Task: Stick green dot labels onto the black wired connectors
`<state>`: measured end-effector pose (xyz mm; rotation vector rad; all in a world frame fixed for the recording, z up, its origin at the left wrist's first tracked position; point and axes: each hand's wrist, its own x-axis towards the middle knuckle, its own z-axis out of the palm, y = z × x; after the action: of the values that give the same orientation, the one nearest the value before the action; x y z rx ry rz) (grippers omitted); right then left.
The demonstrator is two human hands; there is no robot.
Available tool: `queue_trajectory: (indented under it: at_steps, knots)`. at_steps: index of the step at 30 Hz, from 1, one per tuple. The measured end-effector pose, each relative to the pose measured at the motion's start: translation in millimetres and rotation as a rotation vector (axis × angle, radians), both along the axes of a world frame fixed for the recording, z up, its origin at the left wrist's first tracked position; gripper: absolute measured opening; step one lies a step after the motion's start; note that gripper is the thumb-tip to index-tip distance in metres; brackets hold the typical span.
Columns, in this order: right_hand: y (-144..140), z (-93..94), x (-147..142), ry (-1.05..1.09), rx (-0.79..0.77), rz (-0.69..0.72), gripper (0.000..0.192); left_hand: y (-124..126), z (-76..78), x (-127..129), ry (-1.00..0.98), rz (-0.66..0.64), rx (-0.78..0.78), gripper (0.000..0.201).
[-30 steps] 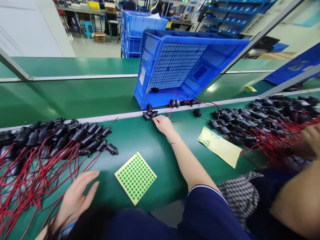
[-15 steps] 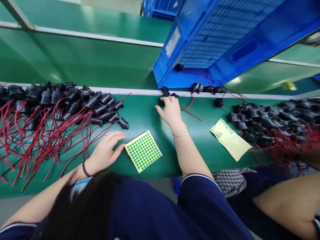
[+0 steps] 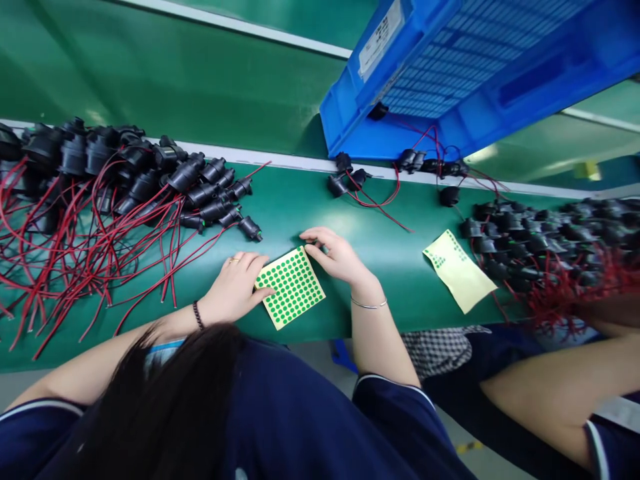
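Worktop seen from the wearer's head. Nearest the lens, dark hair (image 3: 170, 407) hangs before the wearer's navy shirt (image 3: 300, 407). To the right, a second person's bent arm (image 3: 545, 393) reaches toward the worktop edge, beside a black-and-white checked cloth (image 3: 435, 350).

Both of the wearer's hands meet at a square yellow sheet (image 3: 293, 287) printed with rows of green dots, which lies tilted near the front of the green worktop (image 3: 295, 207). The left hand (image 3: 239, 281), a beaded bracelet (image 3: 198, 315) at its wrist, lays its thumb over the sheet's left corner, with the other fingers along the adjoining edge; whether this grip pinches the sheet cannot be told. The right hand (image 3: 336, 257) stands at the far corner, its grip narrow, thumb and index finger close together; whether anything is held between them is unclear. A metal bangle (image 3: 369, 305) circles this wrist.

To the right lies a second yellow sheet (image 3: 465, 283), with few dots. Beyond, a left heap (image 3: 150, 173) and a right heap (image 3: 530, 230) of black fittings with red wires flank the area. A small cluster of fittings (image 3: 337, 185) lies farther back, near a blue crate (image 3: 345, 113) propped on its side, with a white label (image 3: 381, 40).
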<state>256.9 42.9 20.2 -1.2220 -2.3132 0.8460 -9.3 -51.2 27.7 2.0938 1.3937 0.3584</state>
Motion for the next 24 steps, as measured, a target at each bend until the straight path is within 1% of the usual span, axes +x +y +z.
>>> queue_trajectory:
  at_steps: [2, 4, 6, 8, 10, 12, 13, 14, 16, 18, 20, 21, 22, 24]
  knots:
    - [18, 1.4, 5, -0.05, 0.14, -0.14, 0.02, 2, -0.3, -2, -0.021, 0.005, 0.028, 0.052]
    - [45, 2.0, 12, -0.126, 0.296, -0.328, 0.017, 1, -0.3, -4, -0.052, 0.023, 0.062, 0.049]
    - [74, -0.1, 19, -0.213, 0.377, -0.487, 0.02, 0, 1.1, -6, -0.091, 0.038, 0.095, 0.046]
    - [97, -5.2, 23, -0.283, 0.345, -0.583, 0.031, -1, 3.7, -8, -0.144, 0.039, 0.129, 0.042]
    - [110, -12.3, 20, -0.271, 0.242, -0.627, 0.039, 0, 6.2, -10, -0.213, 0.041, 0.16, 0.038]
    - [109, -19.1, 10, -0.111, 0.126, -0.609, 0.041, 4, 6.8, -11, -0.322, 0.061, 0.16, 0.039]
    - [104, -21.4, 3, 0.019, 0.072, -0.561, 0.043, 8, 6.1, -9, -0.397, 0.083, 0.145, 0.042]
    - [97, -22.4, -6, 0.162, 0.024, -0.488, 0.046, 15, 4.7, -7, -0.485, 0.111, 0.122, 0.047]
    - [76, -19.6, -28, 0.417, -0.052, -0.295, 0.051, 33, 0.4, 2, -0.668, 0.16, 0.075, 0.064]
    - [55, -10.5, -48, 0.57, -0.095, -0.102, 0.049, 53, -5.4, 15, -0.823, 0.185, 0.059, 0.076]
    - [38, 1.2, -61, 0.615, -0.09, 0.012, 0.042, 70, -11.1, 28, -0.949, 0.19, 0.075, 0.068]
    - [32, 6.4, -63, 0.612, -0.072, 0.024, 0.04, 76, -13.6, 33, -1.002, 0.194, 0.086, 0.059]
    - [27, 10.5, -61, 0.598, -0.051, 0.006, 0.039, 79, -15.7, 37, -1.046, 0.203, 0.098, 0.051]
    - [21, 14.4, -49, 0.545, -0.015, -0.086, 0.035, 79, -19.1, 39, -1.088, 0.226, 0.123, 0.043]
